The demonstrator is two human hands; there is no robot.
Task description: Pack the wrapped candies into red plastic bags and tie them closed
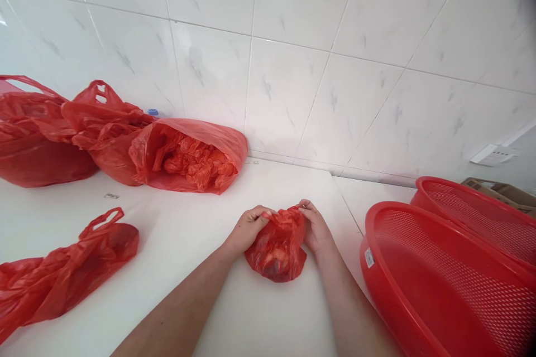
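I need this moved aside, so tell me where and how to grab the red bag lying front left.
Take the red bag by its looped handle, bringing the left grip in from above right. The loop opens upward at the bag's right end; the crumpled middle would probably give a looser hold.

Contents of the small red plastic bag (pixel 278 251) too veiled for me to identify, red mesh baskets (pixel 419 279) cropped at right, basket label (pixel 369 257) illegible.

Bags (pixel 190 156) line up along the wall (pixel 288 95) at back left on the counter (pixel 176 228), another bag (pixel 79 268) lies in front of them, baskets (pixel 444 279) side by side at right!
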